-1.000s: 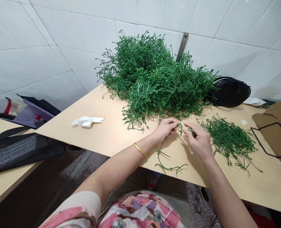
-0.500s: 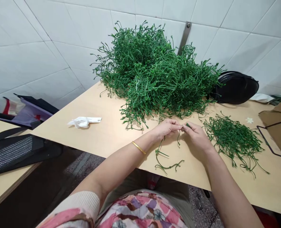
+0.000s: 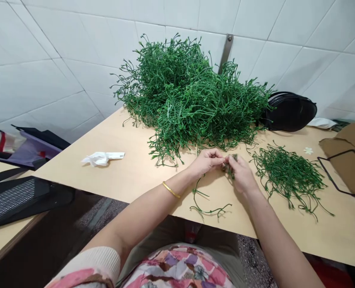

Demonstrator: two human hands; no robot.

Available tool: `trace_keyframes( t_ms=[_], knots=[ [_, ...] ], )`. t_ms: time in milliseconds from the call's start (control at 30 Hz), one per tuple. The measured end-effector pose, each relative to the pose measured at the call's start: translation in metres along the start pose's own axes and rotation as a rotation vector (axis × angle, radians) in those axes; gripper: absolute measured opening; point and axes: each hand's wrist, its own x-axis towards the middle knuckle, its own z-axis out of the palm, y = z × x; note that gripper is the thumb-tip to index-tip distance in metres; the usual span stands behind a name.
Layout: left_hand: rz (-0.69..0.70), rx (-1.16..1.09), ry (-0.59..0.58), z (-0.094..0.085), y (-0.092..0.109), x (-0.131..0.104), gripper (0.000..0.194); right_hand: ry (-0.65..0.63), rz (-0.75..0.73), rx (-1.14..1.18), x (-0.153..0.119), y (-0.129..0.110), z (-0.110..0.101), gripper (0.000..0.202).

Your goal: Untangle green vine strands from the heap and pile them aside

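Observation:
My left hand [image 3: 209, 162] and my right hand [image 3: 239, 170] meet fingertip to fingertip over the table, both pinched closed. Between them is a small green plastic plant stem [image 3: 229, 172], partly hidden by the fingers and blurred. Below my left hand a loose branched green stem [image 3: 210, 211] lies on the wood near the front edge. Just beyond my hands rises a large heap of green plastic stems [image 3: 192, 96] with small budded tips. A smaller pile of green stems [image 3: 289, 174] lies to the right of my right hand.
A crumpled white tissue [image 3: 102, 158] lies on the table [image 3: 84, 176] at left. A black round bag [image 3: 289, 111] stands at back right, near a small white flower piece [image 3: 308, 150] and a brown paper bag [image 3: 349, 156]. A tiled wall [image 3: 105, 36] borders the back.
The green stem at my fingers has shifted and now bunches beside my right fingertips instead of hanging below my left ones. The whole view has moved slightly.

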Motion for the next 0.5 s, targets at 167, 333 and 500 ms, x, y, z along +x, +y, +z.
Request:
trace_keyframes(
  t_ms=[167, 333, 500],
  knots=[
    [0.106, 0.225, 0.001, 0.002, -0.004, 0.000, 0.018, -0.158, 0.183, -0.024, -0.002, 0.001, 0.006, 0.031],
    [0.110, 0.430, 0.094, -0.005, -0.005, 0.006, 0.019, -0.265, 0.175, -0.179, -0.003, -0.005, -0.003, 0.027],
    [-0.027, 0.491, -0.084, -0.008, 0.000, 0.001, 0.022, -0.387, -0.218, -0.829, -0.011, -0.013, -0.023, 0.021]
  ],
)
